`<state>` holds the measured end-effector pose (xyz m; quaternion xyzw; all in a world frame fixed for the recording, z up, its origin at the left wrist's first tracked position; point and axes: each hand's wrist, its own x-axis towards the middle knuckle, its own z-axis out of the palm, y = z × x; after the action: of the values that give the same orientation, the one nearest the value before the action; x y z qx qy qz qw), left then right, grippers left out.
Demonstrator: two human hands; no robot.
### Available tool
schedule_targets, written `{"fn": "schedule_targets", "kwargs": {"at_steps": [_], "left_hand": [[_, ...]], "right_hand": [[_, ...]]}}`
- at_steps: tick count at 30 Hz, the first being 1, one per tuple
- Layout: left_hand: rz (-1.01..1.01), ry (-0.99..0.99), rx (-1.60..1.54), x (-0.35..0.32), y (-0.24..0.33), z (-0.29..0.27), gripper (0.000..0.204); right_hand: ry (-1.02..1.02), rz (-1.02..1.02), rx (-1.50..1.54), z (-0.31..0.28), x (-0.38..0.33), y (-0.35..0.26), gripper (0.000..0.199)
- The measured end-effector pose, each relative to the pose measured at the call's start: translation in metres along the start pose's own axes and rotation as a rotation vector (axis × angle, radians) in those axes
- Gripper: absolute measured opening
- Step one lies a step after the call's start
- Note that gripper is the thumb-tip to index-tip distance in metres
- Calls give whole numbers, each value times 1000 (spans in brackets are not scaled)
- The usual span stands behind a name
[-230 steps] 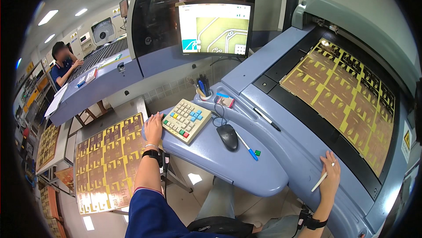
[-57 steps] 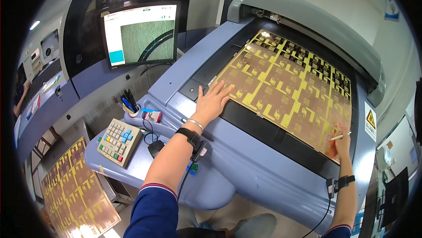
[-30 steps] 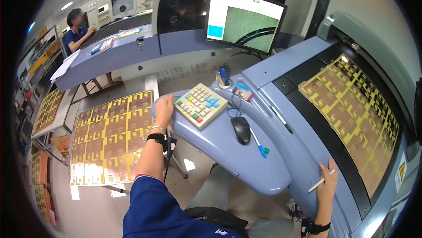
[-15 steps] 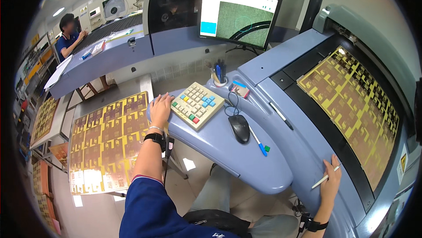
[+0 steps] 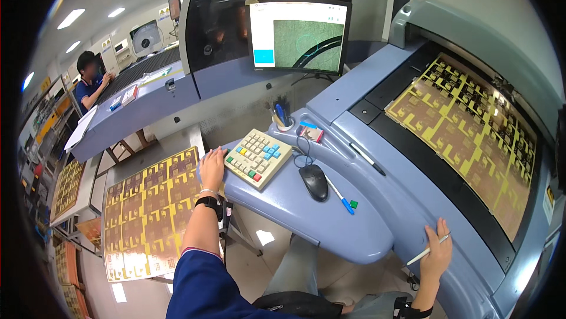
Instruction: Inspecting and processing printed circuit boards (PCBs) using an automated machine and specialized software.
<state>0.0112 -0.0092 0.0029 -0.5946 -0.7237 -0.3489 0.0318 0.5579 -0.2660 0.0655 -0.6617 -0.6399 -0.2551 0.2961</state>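
Note:
My left hand (image 5: 211, 170) lies flat on the rounded desk's left edge, fingers stretched out beside a beige keypad (image 5: 257, 158) with blue, green, yellow and red keys. At the right, my right hand (image 5: 437, 253) rests on the blue-grey machine's front ledge with a slim white pen (image 5: 419, 256) held between its fingers. Beyond that hand, a large copper and yellow circuit panel (image 5: 466, 136) lies on the machine's black-framed bed. To the left of my left arm, a similar circuit panel (image 5: 154, 207) rests on a metal table.
On the desk are a black mouse (image 5: 313, 183), a blue-capped marker (image 5: 339, 195), a small green block (image 5: 354, 205) and a pen cup (image 5: 283, 121). Another pen (image 5: 367, 159) lies in the ledge groove. A monitor (image 5: 298, 37) stands behind. A co-worker (image 5: 89, 83) sits far left.
The whole view has shifted slightly with my head. Both hands stay in about the same places, the left beside the keypad and the right holding the white pen on the ledge.

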Motion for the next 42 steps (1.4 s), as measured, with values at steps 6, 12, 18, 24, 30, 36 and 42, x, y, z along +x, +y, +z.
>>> {"fn": "schedule_targets", "kwargs": {"at_steps": [6, 12, 18, 24, 30, 36, 42], "left_hand": [[-6, -43, 33, 0, 4, -3, 52], [-33, -44, 15, -1, 3, -3, 48], [-34, -50, -1, -3, 8, -9, 51], [-35, -48, -2, -1, 4, -4, 52], [-20, -53, 21, 2, 3, -3, 52], [-29, -59, 21, 0, 4, -6, 51], [-35, -58, 6, -3, 4, -6, 52]], "right_hand": [[89, -4, -51, 8, -15, -8, 24], [112, 47, -31, 10, -14, -12, 24], [114, 38, -34, 9, -15, -12, 25], [104, 43, -45, 10, -14, -13, 23], [107, 37, -55, 11, -13, -11, 21], [118, 28, -62, 9, -15, -12, 21], [130, 24, -61, 9, -16, -11, 22]]}}
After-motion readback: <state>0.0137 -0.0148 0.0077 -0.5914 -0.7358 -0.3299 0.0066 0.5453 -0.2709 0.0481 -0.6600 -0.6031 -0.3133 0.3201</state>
